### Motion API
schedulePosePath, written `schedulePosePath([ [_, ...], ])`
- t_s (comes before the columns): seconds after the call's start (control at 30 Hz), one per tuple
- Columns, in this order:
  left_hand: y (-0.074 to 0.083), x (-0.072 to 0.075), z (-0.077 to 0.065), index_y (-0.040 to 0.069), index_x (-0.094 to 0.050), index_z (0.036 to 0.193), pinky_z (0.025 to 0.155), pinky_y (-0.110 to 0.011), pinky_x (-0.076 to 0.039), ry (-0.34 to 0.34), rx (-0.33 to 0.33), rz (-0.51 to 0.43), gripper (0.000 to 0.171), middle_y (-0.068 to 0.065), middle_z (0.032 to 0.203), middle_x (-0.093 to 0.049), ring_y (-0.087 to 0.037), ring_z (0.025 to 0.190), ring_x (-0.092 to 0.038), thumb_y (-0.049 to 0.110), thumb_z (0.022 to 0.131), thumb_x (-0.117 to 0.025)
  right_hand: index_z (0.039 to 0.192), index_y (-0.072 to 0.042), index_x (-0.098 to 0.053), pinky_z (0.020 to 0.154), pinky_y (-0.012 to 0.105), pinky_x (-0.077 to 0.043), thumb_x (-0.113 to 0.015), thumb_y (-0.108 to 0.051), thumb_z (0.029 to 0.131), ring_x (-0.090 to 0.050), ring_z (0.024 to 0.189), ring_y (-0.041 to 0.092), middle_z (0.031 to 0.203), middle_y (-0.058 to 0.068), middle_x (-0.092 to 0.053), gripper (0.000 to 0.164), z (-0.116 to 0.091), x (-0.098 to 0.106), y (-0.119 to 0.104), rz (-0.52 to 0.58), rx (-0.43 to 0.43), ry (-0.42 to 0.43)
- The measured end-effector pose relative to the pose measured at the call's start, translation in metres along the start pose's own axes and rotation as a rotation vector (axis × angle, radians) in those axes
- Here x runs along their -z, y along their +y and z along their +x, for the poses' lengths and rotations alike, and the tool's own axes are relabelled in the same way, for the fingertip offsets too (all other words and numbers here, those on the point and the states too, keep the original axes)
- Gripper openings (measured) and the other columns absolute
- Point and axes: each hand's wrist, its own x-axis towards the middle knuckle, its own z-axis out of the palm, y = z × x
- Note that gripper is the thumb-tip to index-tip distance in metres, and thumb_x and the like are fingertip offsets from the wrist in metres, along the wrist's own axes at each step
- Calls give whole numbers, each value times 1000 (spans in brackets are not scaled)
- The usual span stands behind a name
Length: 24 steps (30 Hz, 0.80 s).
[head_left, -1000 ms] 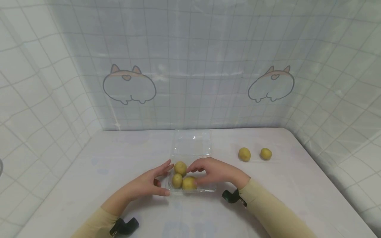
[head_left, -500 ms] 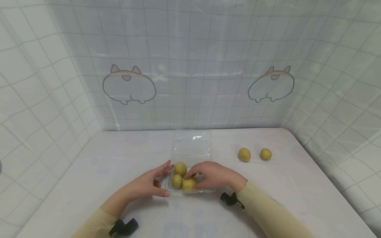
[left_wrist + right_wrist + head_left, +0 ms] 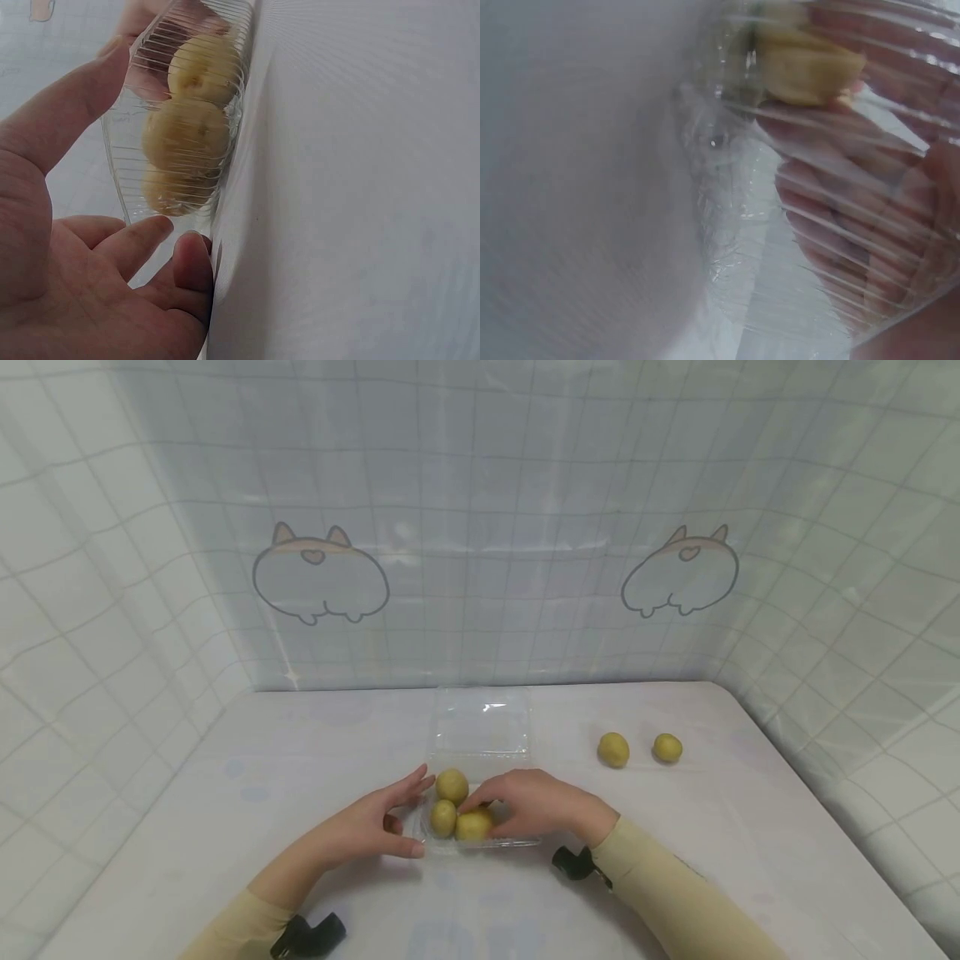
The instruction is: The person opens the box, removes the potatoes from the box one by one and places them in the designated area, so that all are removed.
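In the head view a clear plastic clamshell box lies with its lid folded back. Three yellow potatoes sit in its left part: a rear potato, a left potato and a front potato. My right hand reaches inside, index finger and thumb pinching the front potato. Seen through the ribbed wall in the right wrist view, those fingers are around a potato. Along the box's left side, my left hand spreads its fingers and thumb; its fingertips are right at the plastic wall.
To the right on the white tabletop lie two more potatoes: a larger loose potato and a smaller loose potato. A gridded sheet with cartoon animals closes off the back and sides.
My right hand has lowered and shifted slightly left, bringing its fingers onto the front potato. The left hand and the box keep their places.
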Motion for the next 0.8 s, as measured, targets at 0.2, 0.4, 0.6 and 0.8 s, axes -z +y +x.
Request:
schedulePosePath([
  [0.2, 0, 1, -1, 24, -16, 160, 79, -30, -48, -1, -4, -12, 108, 8, 157, -33, -26, 97, -53, 30, 78, -86, 132, -30, -64, 93, 28, -46, -78, -27, 87, -54, 113, -2, 125, -21, -60, 47, 1, -3, 0, -66, 10, -5],
  [0.4, 3, 2, -2, 22, -16, 160, 79, -29, -47, -10, -17, -27, 107, 4, 158, -33, -26, 101, -52, 28, 79, -85, 131, -31, -65, 92, 29, -47, -79, -26, 86, -55, 111, -2, 124, -22, -60, 47, 1, -3, 1, -28, -18, 5],
  [0.6, 4, 3, -2, 21, -16, 160, 78, -30, -47, -17, -19, -45, 106, 3, 159, -32, -27, 102, -51, 27, 80, -85, 129, -30, -66, 92, 28, -47, -79, -24, 85, -55, 110, -3, 122, -23, -61, 46, 2, -3, 5, 39, -39, 9],
  [0.8, 3, 3, -2, 21, -15, 160, 78, -30, -46, -24, -20, -63, 106, 2, 159, -31, -27, 99, -51, 26, 80, -84, 128, -26, -66, 94, 27, -46, -81, -29, 84, -55, 112, -1, 122, -20, -61, 47, 1, -2, 8, 104, -19, 48],
])
